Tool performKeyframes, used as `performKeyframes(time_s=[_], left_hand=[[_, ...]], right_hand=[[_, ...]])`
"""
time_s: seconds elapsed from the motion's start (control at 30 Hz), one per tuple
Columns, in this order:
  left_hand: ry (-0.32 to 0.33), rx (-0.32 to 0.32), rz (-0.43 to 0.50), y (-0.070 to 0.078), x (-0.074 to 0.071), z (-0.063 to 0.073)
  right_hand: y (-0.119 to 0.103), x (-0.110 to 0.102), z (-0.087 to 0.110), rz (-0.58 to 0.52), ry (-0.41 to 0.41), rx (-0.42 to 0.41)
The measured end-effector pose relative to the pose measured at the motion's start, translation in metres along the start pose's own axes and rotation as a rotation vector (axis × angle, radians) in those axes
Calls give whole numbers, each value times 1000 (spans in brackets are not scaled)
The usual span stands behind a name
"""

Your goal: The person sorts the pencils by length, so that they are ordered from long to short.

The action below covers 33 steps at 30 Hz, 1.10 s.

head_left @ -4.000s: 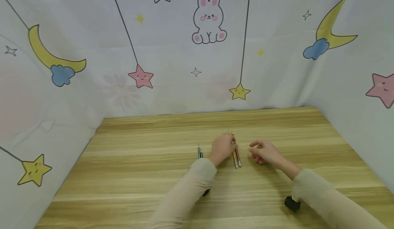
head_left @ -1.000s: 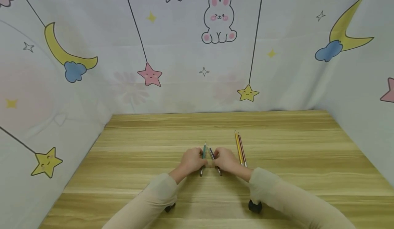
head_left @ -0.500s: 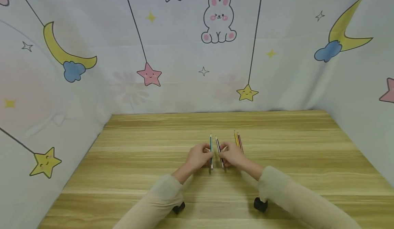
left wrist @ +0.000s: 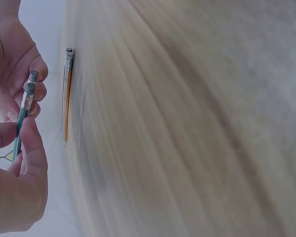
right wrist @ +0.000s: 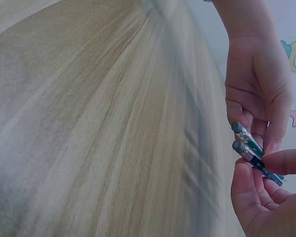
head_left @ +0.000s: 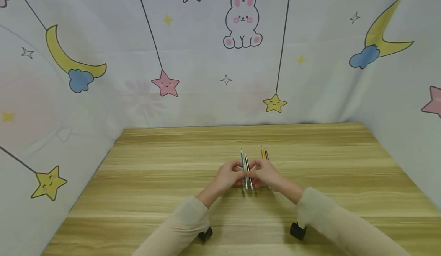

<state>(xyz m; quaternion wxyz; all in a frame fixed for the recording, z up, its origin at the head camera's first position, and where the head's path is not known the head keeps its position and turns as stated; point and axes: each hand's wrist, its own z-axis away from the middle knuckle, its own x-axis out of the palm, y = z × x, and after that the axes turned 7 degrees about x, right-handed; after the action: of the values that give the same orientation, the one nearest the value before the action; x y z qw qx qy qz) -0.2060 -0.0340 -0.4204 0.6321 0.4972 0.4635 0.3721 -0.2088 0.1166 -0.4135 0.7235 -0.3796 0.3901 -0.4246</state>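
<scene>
Teal pencil [head_left: 243,162]: raised over the worktop [head_left: 155,172], pinched by your left hand [head_left: 228,175] | dark pencil [head_left: 247,162]: just beside it, pinched by your right hand [head_left: 267,173] | yellow pencil [head_left: 263,153] and maroon pencil [head_left: 266,154]: side by side on the worktop, partly hidden behind your right hand

The person wears a long-sleeved top in pale cream-beige cloth, its left sleeve [head_left: 169,229] on the side of the counter's [head_left: 144,217] left edge and its right sleeve [head_left: 358,225] on the side of the right edge. Both are loose, softly creased and plain. Each ends in a wide band a little paler and greener than the arm: the left cuff [head_left: 191,212] and the right cuff [head_left: 315,204]. Under the left one sits a small black blocky device [head_left: 205,234]; under the right one a second black block [head_left: 298,231], joined by a short pale piece [head_left: 302,220]. The hands [head_left: 230,176] are bare.
</scene>
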Motion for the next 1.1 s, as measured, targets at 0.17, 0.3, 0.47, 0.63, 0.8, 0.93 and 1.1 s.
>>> performKeyframes(time_s=[0.17,0.3,0.47,0.63,0.8,0.93,1.1], left_hand=[[-11,4,6,1,3,0],[-12,-4,17,4,4,2],[-24,-20,18,9,7,3],[-33,-28,6,2,11,-3],[-43,-26,-17,2,19,-8],[-51,-29,-28,4,25,-13],[-58,-25,-59,10,35,-18]], right_hand=[[1,-2,2,-9,2,11],[1,-4,4,-1,12,14],[2,-9,6,-8,4,12],[6,-15,6,-16,-4,-1],[10,-23,7,-13,-1,-9],[13,-30,10,-13,9,4],[16,-41,12,-5,27,0]])
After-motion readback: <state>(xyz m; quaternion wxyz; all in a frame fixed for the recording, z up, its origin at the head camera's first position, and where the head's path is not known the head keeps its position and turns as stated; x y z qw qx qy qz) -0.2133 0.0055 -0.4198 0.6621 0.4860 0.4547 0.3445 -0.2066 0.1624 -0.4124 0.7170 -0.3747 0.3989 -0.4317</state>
